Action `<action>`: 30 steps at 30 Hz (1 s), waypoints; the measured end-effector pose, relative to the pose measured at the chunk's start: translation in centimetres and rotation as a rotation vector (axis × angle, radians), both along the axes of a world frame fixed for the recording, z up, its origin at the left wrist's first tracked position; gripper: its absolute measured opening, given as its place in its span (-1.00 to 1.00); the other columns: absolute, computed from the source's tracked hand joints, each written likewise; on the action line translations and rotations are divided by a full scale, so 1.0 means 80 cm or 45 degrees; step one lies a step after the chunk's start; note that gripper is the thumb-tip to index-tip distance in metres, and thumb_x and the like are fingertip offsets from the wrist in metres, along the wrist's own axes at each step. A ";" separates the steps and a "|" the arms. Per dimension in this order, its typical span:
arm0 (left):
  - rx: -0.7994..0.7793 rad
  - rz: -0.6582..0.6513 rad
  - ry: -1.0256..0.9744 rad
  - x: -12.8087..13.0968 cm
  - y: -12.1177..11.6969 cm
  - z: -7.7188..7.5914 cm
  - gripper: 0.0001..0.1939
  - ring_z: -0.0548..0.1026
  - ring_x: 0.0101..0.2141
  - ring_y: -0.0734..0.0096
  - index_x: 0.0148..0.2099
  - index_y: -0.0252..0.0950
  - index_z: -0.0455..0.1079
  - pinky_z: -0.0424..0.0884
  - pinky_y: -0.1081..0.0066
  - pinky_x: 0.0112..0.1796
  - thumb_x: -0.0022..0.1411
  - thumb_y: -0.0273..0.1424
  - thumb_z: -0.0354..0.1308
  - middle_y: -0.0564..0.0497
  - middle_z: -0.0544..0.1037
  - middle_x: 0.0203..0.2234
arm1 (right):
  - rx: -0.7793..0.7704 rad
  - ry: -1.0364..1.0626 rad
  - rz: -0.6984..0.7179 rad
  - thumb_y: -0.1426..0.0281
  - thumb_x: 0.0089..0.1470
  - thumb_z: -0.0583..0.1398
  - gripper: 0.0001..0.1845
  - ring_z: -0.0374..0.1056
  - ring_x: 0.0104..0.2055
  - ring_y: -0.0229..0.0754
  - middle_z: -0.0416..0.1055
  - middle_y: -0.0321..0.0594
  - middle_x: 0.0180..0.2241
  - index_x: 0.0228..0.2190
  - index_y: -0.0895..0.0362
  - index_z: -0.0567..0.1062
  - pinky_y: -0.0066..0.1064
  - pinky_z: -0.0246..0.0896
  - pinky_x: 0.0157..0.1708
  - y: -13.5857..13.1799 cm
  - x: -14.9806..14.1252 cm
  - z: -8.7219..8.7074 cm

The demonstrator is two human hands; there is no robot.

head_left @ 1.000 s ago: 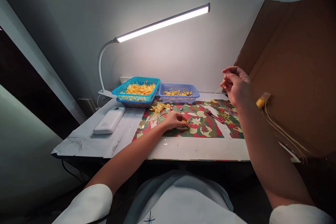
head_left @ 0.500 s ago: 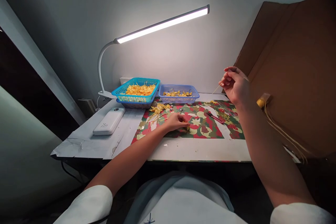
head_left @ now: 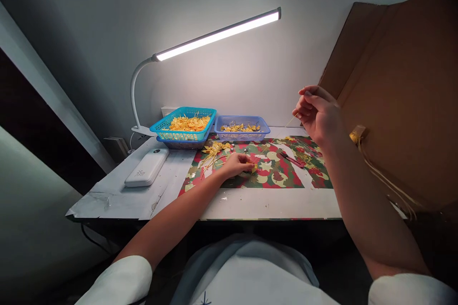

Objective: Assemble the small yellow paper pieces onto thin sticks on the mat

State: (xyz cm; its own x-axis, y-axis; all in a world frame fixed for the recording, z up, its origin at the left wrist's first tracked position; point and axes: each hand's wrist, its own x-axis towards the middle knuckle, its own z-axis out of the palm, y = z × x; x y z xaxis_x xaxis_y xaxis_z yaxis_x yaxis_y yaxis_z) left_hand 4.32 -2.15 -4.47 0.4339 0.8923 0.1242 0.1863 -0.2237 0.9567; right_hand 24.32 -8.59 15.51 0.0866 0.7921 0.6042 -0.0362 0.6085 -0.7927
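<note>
My left hand (head_left: 237, 164) rests low over the patterned sheet (head_left: 281, 178), its fingers pinched on a small yellow piece (head_left: 254, 168) whose shape is mostly hidden. Raised above the right side of the table, my right hand (head_left: 317, 113) is closed on a thin straw-coloured strand (head_left: 291, 120). The strand slants down and left toward my left hand. Just beyond my left hand lies a bunch of yellow petal-like pieces with thin stems (head_left: 214, 150). A red-handled cutting tool (head_left: 294, 160) lies on the sheet below my right hand.
A turquoise basket (head_left: 155, 129) of yellow pieces sits on another basket. Beside it stands a purple-blue basket (head_left: 264, 129) with more pieces. A white power bank (head_left: 147, 167) lies left, under a lit lamp (head_left: 220, 34). Cardboard (head_left: 400, 81) stands at the right, with hanging yellow strands (head_left: 382, 178).
My right hand has shifted slightly left and up, still holding the strand. My left hand stays nearly in place on the small yellow piece. The whole view has shifted slightly.
</note>
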 end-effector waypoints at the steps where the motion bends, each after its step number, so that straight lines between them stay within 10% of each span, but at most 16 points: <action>1: -0.020 0.030 -0.030 0.001 -0.002 0.002 -0.73 0.44 -0.53 0.53 -0.39 -0.40 0.47 0.32 0.54 -0.51 -0.08 -0.27 0.30 -0.04 0.55 -0.50 | 0.010 -0.008 -0.008 0.35 0.05 0.16 -0.88 0.03 -0.63 -0.39 0.00 -0.43 -0.64 -0.49 0.05 0.34 -0.50 0.17 -0.60 -0.007 -0.001 0.000; 8: -0.030 0.224 -0.158 0.002 -0.007 0.014 -0.69 0.31 -0.65 0.60 -0.22 -0.38 0.47 0.23 0.57 -0.63 -0.03 -0.32 0.26 0.12 0.38 -0.67 | 0.088 0.051 -0.086 0.26 0.00 0.22 -0.84 0.07 -0.62 -0.36 -0.02 -0.44 -0.65 -0.48 0.03 0.35 -0.47 0.20 -0.55 -0.049 0.011 -0.029; 13: 0.242 0.224 -0.063 -0.004 -0.005 0.015 -0.69 0.30 -0.65 0.59 -0.20 -0.36 0.51 0.22 0.55 -0.60 0.00 -0.30 0.22 0.11 0.39 -0.66 | 0.101 0.006 -0.421 0.23 -0.02 0.17 -0.83 0.10 -0.62 -0.34 0.10 -0.43 -0.65 -0.46 0.07 0.37 -0.47 0.16 -0.55 -0.022 0.062 -0.085; 16: 0.375 0.238 0.030 -0.005 -0.006 0.016 -0.74 0.39 -0.55 0.53 -0.29 -0.36 0.54 0.29 0.53 -0.51 0.02 -0.27 0.22 0.02 0.48 -0.55 | -0.150 -0.500 -0.888 0.23 -0.05 0.15 -0.80 0.15 -0.63 -0.27 0.25 -0.34 -0.67 -0.52 0.11 0.39 -0.44 0.07 -0.61 0.008 0.103 -0.124; 20: 0.536 0.272 0.162 -0.005 -0.011 0.021 -0.78 0.45 -0.43 0.45 -0.33 -0.34 0.54 0.36 0.50 -0.42 0.05 -0.28 0.22 -0.04 0.53 -0.47 | -0.567 -1.335 -1.013 0.23 -0.11 0.18 -0.71 0.18 -0.63 -0.19 0.29 -0.20 -0.71 -0.71 0.10 0.36 -0.34 0.07 -0.56 0.022 0.126 -0.157; 23: 0.630 0.245 0.193 -0.003 -0.018 0.025 -0.84 0.45 -0.43 0.46 -0.32 -0.31 0.53 0.39 0.50 -0.41 0.07 -0.34 0.20 -0.04 0.54 -0.42 | -0.513 -1.497 -1.137 0.19 -0.07 0.16 -0.69 0.29 -0.53 -0.10 0.34 -0.15 -0.66 -0.67 0.12 0.40 -0.26 0.14 -0.45 0.013 0.098 -0.156; 30: 0.736 0.241 0.240 -0.003 -0.026 0.030 -0.84 0.44 -0.43 0.48 -0.26 -0.29 0.52 0.41 0.51 -0.41 0.08 -0.37 0.22 -0.03 0.51 -0.41 | -0.401 -1.577 -0.119 0.16 -0.03 0.17 -0.74 0.34 -0.36 -0.14 0.45 -0.18 -0.39 -0.42 0.10 0.46 -0.38 0.09 -0.35 0.009 -0.029 -0.131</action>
State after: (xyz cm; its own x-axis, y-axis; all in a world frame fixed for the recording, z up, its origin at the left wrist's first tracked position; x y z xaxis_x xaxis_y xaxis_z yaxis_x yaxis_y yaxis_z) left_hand 4.10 -4.19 -2.07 0.3365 0.7676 0.5455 0.4264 -0.6407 0.6385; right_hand 21.99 -7.83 5.03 -0.3336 0.9363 0.1097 0.8581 0.3498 -0.3760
